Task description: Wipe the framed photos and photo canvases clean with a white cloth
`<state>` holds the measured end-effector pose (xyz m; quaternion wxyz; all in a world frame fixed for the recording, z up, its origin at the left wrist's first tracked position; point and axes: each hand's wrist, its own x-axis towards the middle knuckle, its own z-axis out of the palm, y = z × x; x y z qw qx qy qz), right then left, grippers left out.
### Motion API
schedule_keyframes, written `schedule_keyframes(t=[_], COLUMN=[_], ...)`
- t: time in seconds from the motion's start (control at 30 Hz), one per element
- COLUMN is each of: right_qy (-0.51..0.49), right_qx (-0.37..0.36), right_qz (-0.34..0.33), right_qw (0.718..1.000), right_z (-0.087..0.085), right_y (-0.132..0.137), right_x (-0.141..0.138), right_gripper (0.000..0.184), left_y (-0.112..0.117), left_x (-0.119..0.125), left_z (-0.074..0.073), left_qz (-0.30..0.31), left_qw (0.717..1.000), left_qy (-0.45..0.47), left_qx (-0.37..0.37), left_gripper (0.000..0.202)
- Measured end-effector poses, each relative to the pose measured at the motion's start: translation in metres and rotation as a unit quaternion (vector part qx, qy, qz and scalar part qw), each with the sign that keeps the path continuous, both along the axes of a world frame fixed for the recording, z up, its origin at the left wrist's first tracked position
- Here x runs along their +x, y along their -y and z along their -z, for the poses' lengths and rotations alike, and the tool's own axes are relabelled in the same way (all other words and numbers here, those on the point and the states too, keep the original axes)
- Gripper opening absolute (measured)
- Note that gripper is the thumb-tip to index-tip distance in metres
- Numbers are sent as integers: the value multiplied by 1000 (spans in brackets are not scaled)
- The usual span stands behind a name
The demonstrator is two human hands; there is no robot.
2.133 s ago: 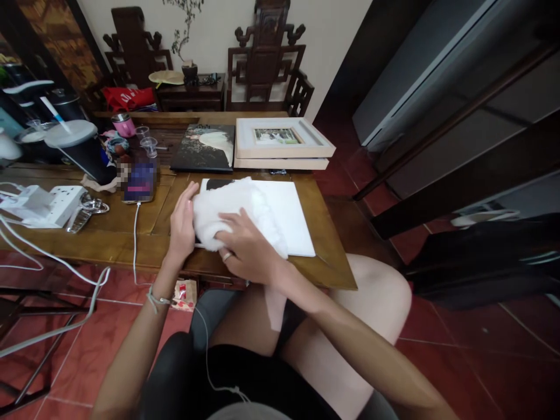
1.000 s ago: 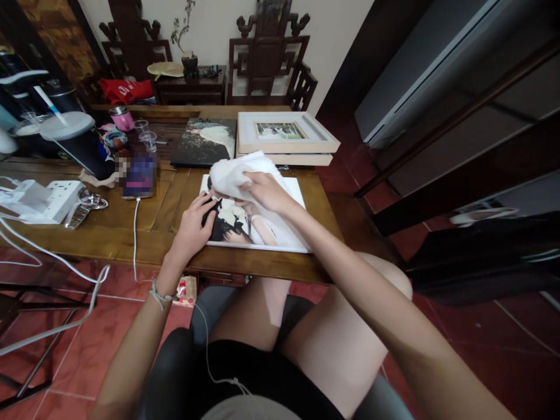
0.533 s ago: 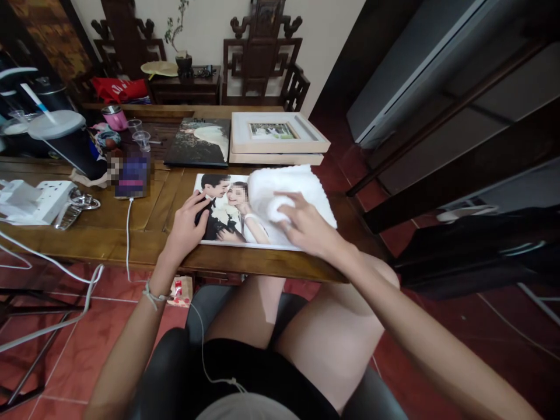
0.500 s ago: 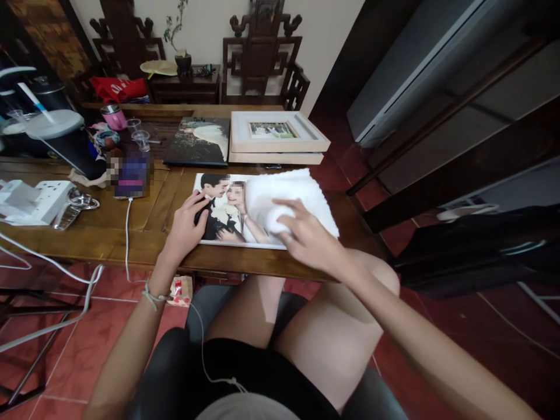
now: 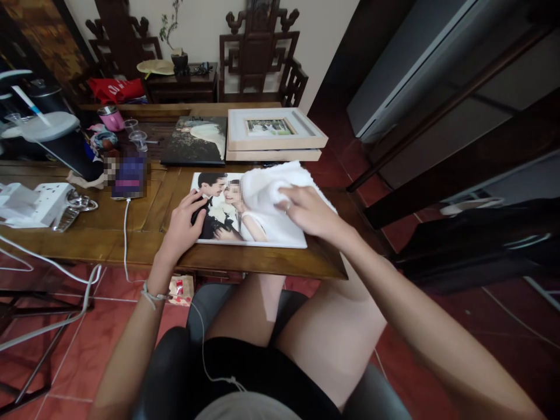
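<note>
A photo album [image 5: 221, 224] with a picture of a couple on its cover lies on the wooden table [image 5: 144, 242] in front of me. My left hand [image 5: 187, 220] rests on the album's left edge, fingers spread. In my right hand [image 5: 306, 211] is a bunched part of a white cloth [image 5: 262, 179], pressed against the album's right side. The cloth covers the album's upper right part and reaches past its right edge.
Behind the album are a dark album [image 5: 196, 140] and stacked picture frames [image 5: 275, 131]. To the left are a phone [image 5: 129, 177] on a white cable, a power strip [image 5: 35, 204] and a lidded cup with a straw [image 5: 52, 137]. Carved chairs stand beyond.
My right hand has moved up and slightly right with the cloth, baring the album's lower right corner. My left hand stays on the left edge. The view has shifted slightly.
</note>
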<state>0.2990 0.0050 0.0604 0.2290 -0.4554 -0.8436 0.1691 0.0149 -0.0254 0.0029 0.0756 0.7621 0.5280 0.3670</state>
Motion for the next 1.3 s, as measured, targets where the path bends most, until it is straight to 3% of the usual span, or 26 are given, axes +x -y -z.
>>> schedule_keyframes(t=[0.13,0.2,0.27,0.37,0.47,0.57,0.67,0.77,0.97,1.07,1.17,1.3], right_qy=[-29,-29,-13,7,-9,-13,12,29,47,37,34,48], right_qx=[3,6,21,61,68,52,16,-8,15,40,59,56], right_qz=[55,83,98,69,-6,-72,-118,-117,-36,1,28,0], right_qw=[998,996,995,996,998,996,993,993,998,998,997,997], right_z=[4,7,13,24,27,17,1,-7,3,9,16,19], right_y=[-55,-63,-56,-15,46,101,124,104,-8,-44,-42,18], right_x=[-8,-12,-17,-18,-10,-2,-4,-17,-54,-70,-82,-82], right_gripper=[15,14,14,14,13,14,16,18,24,24,25,24], left_y=[-1,0,0,2,3,3,3,3,3,3,2,2], left_x=[-1,-1,0,3,5,5,5,4,2,2,2,3], left_z=[2,1,0,-3,-4,-5,-5,-5,-5,-4,-4,-3], left_qz=[-2,-5,-10,-16,-18,-15,-12,-9,7,3,0,-2], left_qw=[1000,1000,1000,1000,1000,1000,1000,1000,1000,1000,1000,1000], left_qy=[2,6,10,16,21,19,13,8,5,7,11,15], left_qx=[3,2,-2,-10,-11,-12,-14,-11,-11,-12,-12,-10], left_gripper=[32,31,31,32,32,32,32,33,33,32,33,33])
